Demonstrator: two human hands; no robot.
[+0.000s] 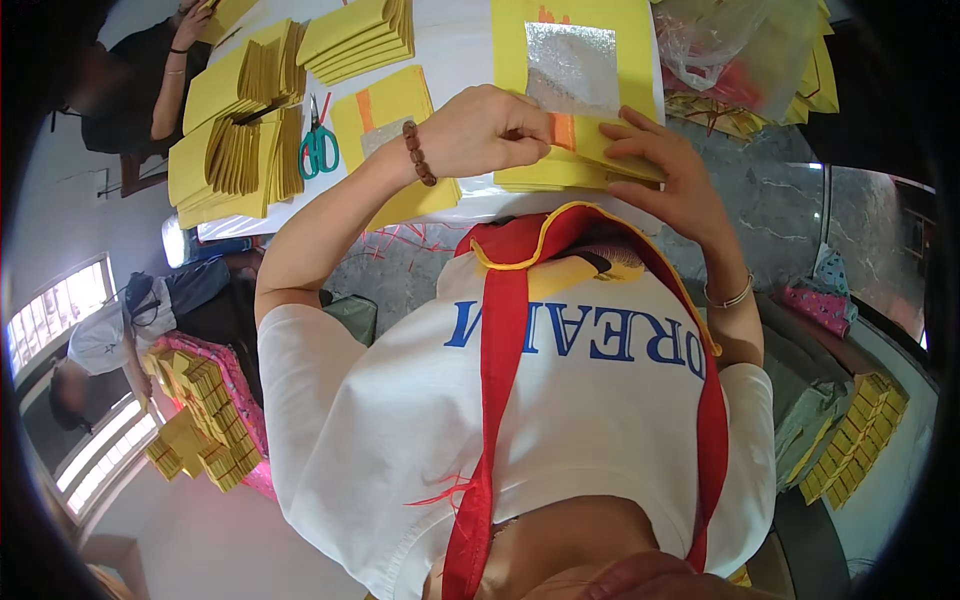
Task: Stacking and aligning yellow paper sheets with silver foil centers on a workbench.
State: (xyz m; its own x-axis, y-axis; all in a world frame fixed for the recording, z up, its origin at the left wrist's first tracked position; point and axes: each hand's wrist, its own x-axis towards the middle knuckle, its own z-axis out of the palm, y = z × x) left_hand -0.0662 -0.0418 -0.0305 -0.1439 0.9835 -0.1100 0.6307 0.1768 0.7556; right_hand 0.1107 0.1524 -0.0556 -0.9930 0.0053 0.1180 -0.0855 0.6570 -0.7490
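On the table in front of me lies a folded yellow paper [590,140] with an orange strip at its left end. My left hand [495,132], wearing a bracelet of brown beads, is closed at that end; its fingertips meet at the strip's edge. My right hand [668,172] has its fingers spread over the right end of the same paper, thumb toward me. Just beyond is a flat yellow sheet with a silver foil square [572,62]. Another yellow sheet with orange and silver patches [385,100] lies partly behind my left forearm.
Teal-handled scissors [319,148] lie left of my left wrist. Folded yellow stacks [240,85] fill the table's left part. A clear plastic bag [715,40] sits at the far right. Another person [140,85] works at the far left; yellow bundles [205,410] lie lower left.
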